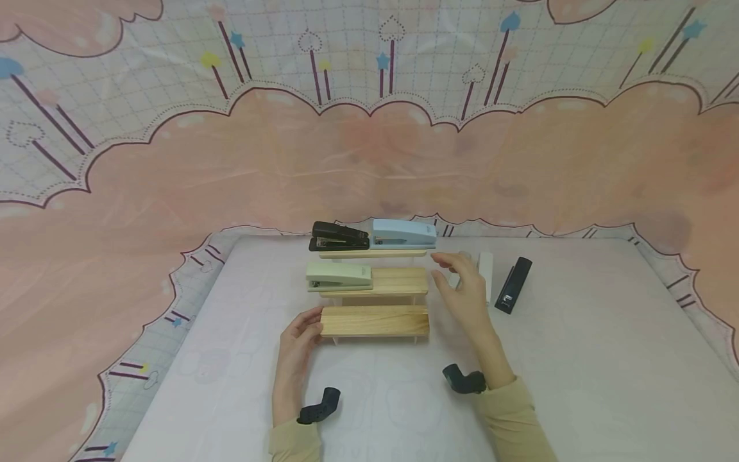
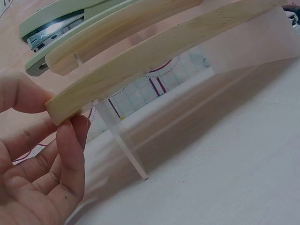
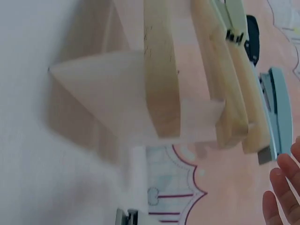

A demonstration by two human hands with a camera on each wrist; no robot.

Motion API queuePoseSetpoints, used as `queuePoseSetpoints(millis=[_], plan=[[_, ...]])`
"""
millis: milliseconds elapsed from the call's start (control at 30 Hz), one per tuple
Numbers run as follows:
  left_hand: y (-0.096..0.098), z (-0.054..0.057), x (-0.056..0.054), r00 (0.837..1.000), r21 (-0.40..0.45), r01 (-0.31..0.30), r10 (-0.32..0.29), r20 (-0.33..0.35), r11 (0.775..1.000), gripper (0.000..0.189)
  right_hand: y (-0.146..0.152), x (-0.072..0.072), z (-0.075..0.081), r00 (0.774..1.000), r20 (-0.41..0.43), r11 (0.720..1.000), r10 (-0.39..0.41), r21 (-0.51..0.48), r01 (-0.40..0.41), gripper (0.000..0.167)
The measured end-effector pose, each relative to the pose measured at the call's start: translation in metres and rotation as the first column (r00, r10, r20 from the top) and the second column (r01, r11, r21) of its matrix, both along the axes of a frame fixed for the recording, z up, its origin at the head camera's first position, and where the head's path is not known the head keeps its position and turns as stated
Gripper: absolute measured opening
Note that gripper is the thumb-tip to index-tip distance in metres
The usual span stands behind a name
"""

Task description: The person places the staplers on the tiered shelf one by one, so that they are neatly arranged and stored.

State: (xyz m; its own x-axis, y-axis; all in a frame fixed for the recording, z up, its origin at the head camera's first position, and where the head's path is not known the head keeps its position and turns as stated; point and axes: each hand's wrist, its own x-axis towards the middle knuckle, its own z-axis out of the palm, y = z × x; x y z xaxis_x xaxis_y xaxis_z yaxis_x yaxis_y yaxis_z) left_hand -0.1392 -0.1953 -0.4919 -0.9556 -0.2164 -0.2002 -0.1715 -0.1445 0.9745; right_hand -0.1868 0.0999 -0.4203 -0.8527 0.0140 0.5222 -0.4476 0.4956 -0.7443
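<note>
A three-tier stand has wooden shelves; the lowest shelf [image 1: 375, 321] is bare, and my left hand [image 1: 297, 340] pinches its left end between thumb and fingers. My right hand [image 1: 464, 292] is beside the upper tiers on the right, fingers extended and holding nothing. Its fingertips [image 3: 277, 180] are close to the end of the light blue stapler [image 1: 404, 234] on the top shelf; whether they touch cannot be told. A black stapler [image 1: 339, 236] sits left of it on that shelf. The pale green stapler [image 1: 339, 276] occupies the left part of the middle shelf [image 1: 399, 281].
Right of the stand, a white stapler-like object [image 1: 486, 273] lies on the table, partly hidden by my right hand. Farther right is another black stapler [image 1: 513, 285]. Clear supports [image 2: 123, 140] hold up the shelves. A patterned cloth [image 1: 398, 160] hangs behind the white tabletop [image 1: 577, 359].
</note>
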Motion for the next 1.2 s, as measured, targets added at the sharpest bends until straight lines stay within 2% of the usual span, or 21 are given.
queuePoseSetpoints(millis=[300,467,633,767,1000,1200], plan=[[-0.002,0.0,0.0,1.0,0.007,-0.003,0.003,0.003,1.0,0.039,0.025,-0.007,-0.008,0.994,-0.012,0.993,-0.108,-0.041,0.108,0.027],[-0.002,0.0,0.001,1.0,0.012,0.007,-0.007,-0.006,1.0,0.039,0.043,-0.009,-0.013,0.986,0.013,0.98,-0.165,-0.114,0.165,0.026],[-0.003,-0.001,0.001,1.0,-0.001,0.016,-0.016,-0.007,1.0,0.039,0.059,-0.01,-0.019,0.971,0.078,0.964,-0.226,-0.129,0.235,0.028],[-0.003,-0.001,0.001,1.0,0.011,0.015,-0.015,0.003,1.0,0.038,0.071,-0.011,-0.023,0.953,0.129,0.95,-0.273,-0.117,0.288,0.031],[-0.003,-0.001,0.002,1.0,0.006,0.015,-0.015,0.005,1.0,0.039,0.091,-0.011,-0.032,0.899,0.184,0.904,-0.398,-0.089,0.419,0.034],[-0.003,0.001,0.002,1.0,0.011,0.014,-0.014,0.009,1.0,0.039,0.1,-0.009,-0.034,0.87,0.232,0.877,-0.434,-0.11,0.467,0.036]])
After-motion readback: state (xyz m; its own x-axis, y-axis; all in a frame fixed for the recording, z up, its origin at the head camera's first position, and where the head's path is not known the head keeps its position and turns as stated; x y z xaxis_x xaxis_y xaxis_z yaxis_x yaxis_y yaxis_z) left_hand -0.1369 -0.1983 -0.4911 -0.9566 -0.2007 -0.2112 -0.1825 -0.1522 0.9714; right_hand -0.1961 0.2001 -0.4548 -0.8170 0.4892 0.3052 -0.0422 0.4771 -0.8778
